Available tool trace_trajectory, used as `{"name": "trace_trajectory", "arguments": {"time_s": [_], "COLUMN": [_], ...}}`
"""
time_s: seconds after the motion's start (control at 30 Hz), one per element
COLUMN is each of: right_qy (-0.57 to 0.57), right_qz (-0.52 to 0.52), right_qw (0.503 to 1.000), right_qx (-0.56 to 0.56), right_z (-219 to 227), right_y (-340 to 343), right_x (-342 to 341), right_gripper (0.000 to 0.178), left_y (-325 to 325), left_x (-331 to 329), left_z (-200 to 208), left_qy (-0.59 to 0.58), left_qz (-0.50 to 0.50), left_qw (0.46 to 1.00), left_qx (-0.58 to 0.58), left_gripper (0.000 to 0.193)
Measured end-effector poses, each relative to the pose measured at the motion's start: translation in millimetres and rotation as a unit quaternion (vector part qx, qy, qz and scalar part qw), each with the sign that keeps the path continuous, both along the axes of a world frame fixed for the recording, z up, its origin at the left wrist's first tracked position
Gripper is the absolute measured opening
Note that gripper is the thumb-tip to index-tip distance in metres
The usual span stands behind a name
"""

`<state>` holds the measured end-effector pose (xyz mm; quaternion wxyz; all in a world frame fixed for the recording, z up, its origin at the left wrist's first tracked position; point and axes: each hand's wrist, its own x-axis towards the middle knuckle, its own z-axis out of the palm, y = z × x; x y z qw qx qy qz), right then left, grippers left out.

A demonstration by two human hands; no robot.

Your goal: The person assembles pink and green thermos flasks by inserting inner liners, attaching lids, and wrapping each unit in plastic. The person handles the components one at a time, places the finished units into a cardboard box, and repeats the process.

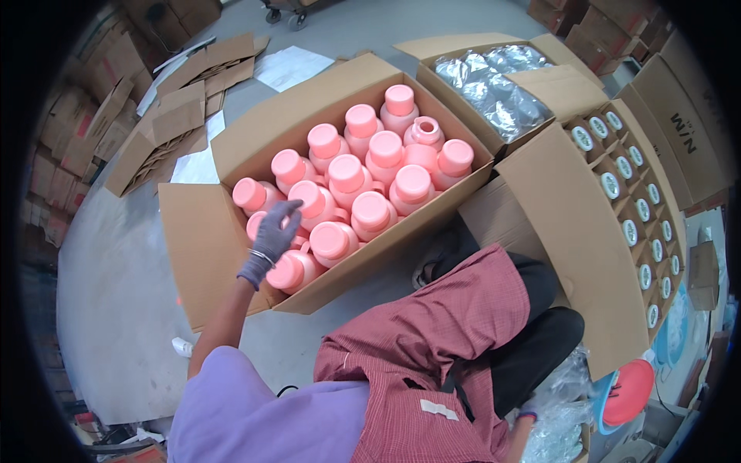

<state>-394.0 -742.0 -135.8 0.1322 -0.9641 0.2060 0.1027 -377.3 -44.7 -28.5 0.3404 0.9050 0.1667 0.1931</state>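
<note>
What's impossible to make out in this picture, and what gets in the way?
All in the head view:
- Right hand: mostly hidden among crumpled clear plastic, so its grip can't be told.
- Left hand: its own back hides whether some fingers touch a lid.
- Pink bottles: lower parts hidden by neighbouring bottles and the cardboard box.
- Shiny wrapping: its glare hides any contents.

Grey floor (116,309): open cardboard boxes (185,255), flattened cardboard (176,116), white sheets (293,68).

I see bottles (347,174) in one box (189,239); past its right edge, plastic (498,85) sits in another box (461,109).
</note>
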Motion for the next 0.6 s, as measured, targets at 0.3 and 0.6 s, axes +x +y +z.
{"name": "trace_trajectory", "arguments": {"time_s": [0.3,0.6], "right_qy": [-0.249,-0.308], "right_qz": [0.135,0.169], "right_qw": [0.949,0.929], "right_qx": [0.137,-0.115], "right_z": [187,145], "right_y": [95,152], "right_x": [90,104], "right_gripper": [0.042,0.049], "left_y": [-91,-87], "left_x": [254,352], "left_z": [-72,-100], "left_qy": [-0.038,0.319], "left_qz": [-0.145,-0.226], "left_qw": [0.971,0.868], "left_qx": [0.188,0.305], "left_gripper": [0.045,0.086]}}
